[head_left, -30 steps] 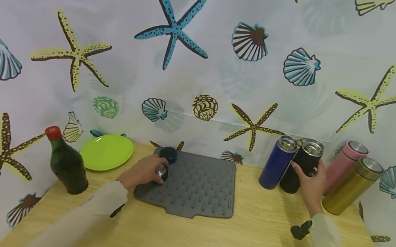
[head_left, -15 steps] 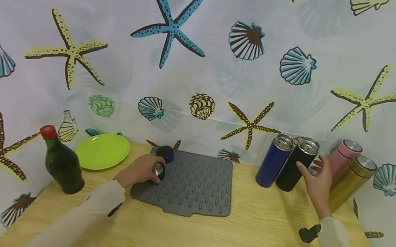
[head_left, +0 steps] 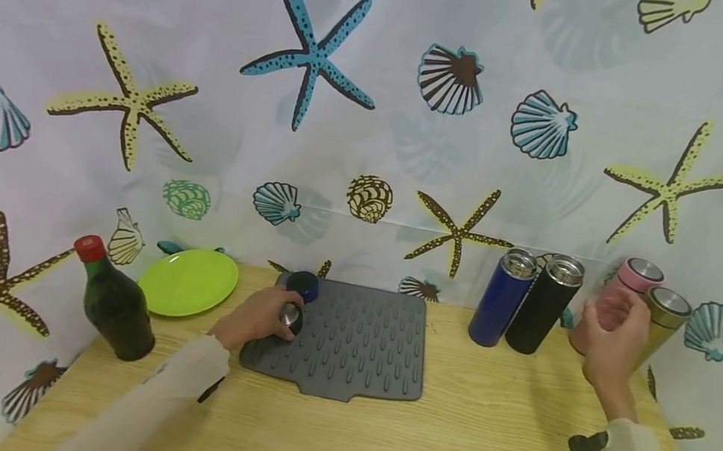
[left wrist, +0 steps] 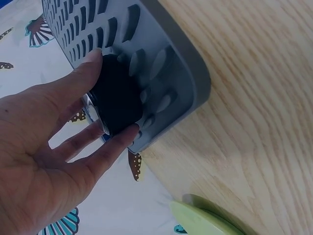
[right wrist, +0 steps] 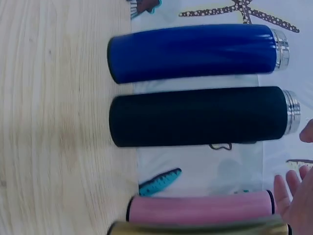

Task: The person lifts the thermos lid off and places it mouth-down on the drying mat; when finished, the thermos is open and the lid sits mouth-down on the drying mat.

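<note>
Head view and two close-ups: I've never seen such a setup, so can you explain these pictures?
There's no robot, just a person's bare hands. A head-worn camera takes the wide picture; a camera on each wrist takes that hand's close-up. On the pale wooden table lies a dark grey ridged mat. There the left hand holds in its fingers a round black cap with a silver top, near a small blue cap. At right stand a tall cylindrical blue bottle and black bottle, silver mouths uncovered, then a pink bottle and gold bottle, tops on. The right hand is near those last two, holding nothing I can see. At left are a round lime-green plate and a dark green, red-capped bottle.
</note>
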